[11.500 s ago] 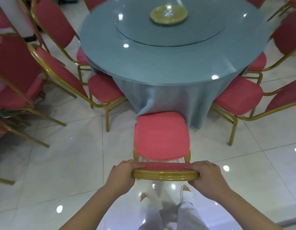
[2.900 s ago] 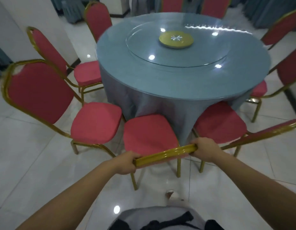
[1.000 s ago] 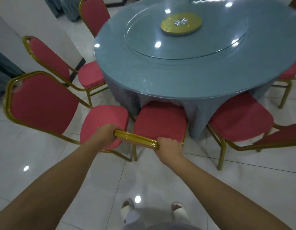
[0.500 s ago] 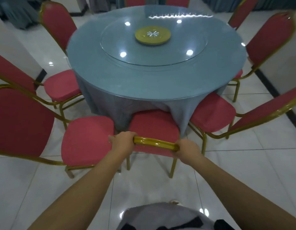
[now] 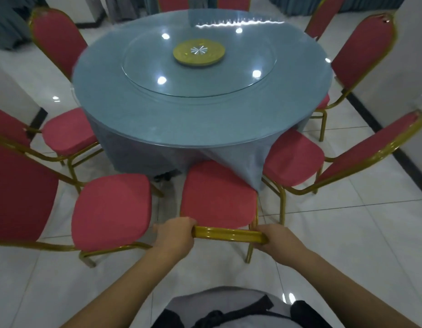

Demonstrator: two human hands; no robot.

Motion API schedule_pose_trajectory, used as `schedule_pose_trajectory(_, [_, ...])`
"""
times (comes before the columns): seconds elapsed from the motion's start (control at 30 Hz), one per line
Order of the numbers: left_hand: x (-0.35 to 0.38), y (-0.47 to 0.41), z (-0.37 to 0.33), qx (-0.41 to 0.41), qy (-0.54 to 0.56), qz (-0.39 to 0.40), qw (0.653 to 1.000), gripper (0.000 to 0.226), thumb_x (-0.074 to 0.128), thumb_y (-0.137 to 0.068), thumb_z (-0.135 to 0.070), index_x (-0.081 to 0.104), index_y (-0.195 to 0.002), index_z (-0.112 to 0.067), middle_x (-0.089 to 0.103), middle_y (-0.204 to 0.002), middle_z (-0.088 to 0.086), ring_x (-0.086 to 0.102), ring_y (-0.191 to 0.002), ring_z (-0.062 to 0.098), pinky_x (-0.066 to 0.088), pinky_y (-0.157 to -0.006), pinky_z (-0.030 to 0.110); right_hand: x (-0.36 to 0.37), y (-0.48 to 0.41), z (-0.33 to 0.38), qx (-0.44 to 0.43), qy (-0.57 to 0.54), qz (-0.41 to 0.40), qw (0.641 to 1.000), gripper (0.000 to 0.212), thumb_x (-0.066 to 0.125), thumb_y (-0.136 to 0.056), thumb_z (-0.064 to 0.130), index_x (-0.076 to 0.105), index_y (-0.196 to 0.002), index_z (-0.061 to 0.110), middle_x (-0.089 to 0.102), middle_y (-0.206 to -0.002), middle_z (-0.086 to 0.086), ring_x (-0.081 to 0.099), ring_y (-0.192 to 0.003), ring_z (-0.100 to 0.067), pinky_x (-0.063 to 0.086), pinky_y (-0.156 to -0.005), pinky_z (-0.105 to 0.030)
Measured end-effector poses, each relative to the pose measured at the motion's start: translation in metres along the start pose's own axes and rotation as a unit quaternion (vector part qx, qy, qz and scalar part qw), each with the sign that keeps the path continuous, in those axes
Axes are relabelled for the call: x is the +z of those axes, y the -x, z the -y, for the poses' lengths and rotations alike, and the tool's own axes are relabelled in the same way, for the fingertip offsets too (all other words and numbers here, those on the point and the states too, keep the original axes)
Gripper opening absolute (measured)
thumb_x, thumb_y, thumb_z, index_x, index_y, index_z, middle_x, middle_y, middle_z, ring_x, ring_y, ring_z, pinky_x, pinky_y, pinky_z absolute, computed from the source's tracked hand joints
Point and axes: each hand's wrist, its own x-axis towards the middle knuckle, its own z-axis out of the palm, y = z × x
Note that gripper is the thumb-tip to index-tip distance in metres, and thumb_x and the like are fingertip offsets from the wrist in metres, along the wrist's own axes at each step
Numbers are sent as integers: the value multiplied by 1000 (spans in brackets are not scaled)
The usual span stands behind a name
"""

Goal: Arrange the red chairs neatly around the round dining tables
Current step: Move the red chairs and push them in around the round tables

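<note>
Left hand (image 5: 174, 237) grips the rail's (image 5: 229, 234) left end; the chair (image 5: 219, 192) has squared up from a second ago, nosing under the table (image 5: 134, 114); right hand (image 5: 279, 240) grips the other end. This place looks nearly set.

Grips top rail (image 5: 227, 235) of red chair (image 5: 218, 195) wider than a second ago: left hand (image 5: 174, 236) out at left end, right hand (image 5: 279, 240) at right end. Holds rail near level, not slanted as before. Shows more seat on near side of round table (image 5: 205, 119) edge than a second ago; only far right corner under tablecloth (image 5: 240, 162) fold.
</note>
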Motion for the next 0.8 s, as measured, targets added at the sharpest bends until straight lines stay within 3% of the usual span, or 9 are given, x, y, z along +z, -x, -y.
schedule_pose_trajectory(0.07, [15,19,1,-10,2,4,1000,38,44,-88,-7,65,-102,-36,64,-91,-7,65,-90,18,44,-68,30,2,3,-7,-38,-13,9,999,16,68,-89,33,68,-104,39,64,-87,15,60,-83,-4,46,-73,-19])
schedule_pose_trajectory(0.2, [25,30,5,-27,4,-28,999,48,45,-87,-11,61,-116,-47,66,-94,-8,64,-86,15,50,-70,30,1,-8,-8,-94,-7,-3,996,25,69,-87,31,69,-110,39,69,-94,13,61,-88,-5,51,-81,-28])
schedule_pose_trajectory(0.27, [17,17,5,-47,-1,-21,999,45,51,-85,-12,63,-112,-47,67,-93,-10,65,-87,15,50,-72,30,-5,-19,-6,-93,-21,-16,995,27,69,-85,29,69,-111,39,69,-95,14,61,-89,-6,50,-80,-29])
schedule_pose_trajectory(0.4, [-8,-23,5,-69,15,-39,997,34,53,-81,-16,66,-101,-39,69,-92,-8,67,-92,19,52,-77,33,-26,-57,-2,-54,-26,-21,998,9,71,-84,28,67,-87,36,61,-78,16,59,-80,-9,44,-69,-28])
schedule_pose_trajectory(0.47, [-22,-44,8,-69,24,-65,995,31,50,-83,-18,66,-97,-41,68,-91,-8,67,-91,22,50,-75,33,-40,-80,3,-40,-25,-18,999,7,70,-85,27,69,-91,30,61,-79,13,60,-81,-14,44,-69,-29])
schedule_pose_trajectory(0.63, [-51,-76,12,-98,87,-61,990,34,50,-84,-11,64,-87,-42,64,-88,-6,65,-92,25,52,-88,46,-60,-116,19,-27,-39,-30,998,12,74,-81,28,66,-89,32,61,-82,9,64,-89,-21,51,-84,-38])
schedule_pose_trajectory(0.7, [-51,-76,9,-111,104,-71,986,35,50,-84,-7,62,-92,-39,65,-95,-3,62,-100,26,45,-97,54,-58,-118,21,-21,-38,-38,998,20,74,-81,31,63,-97,35,62,-92,8,63,-100,-24,48,-91,-42])
schedule_pose_trajectory(0.8, [-40,-71,-2,-133,74,-101,983,45,54,-82,-7,55,-121,-30,59,-115,0,52,-117,27,31,-106,57,-49,-106,11,-28,-17,-62,998,66,75,-79,37,46,-138,38,51,-138,5,45,-129,-24,36,-106,-46])
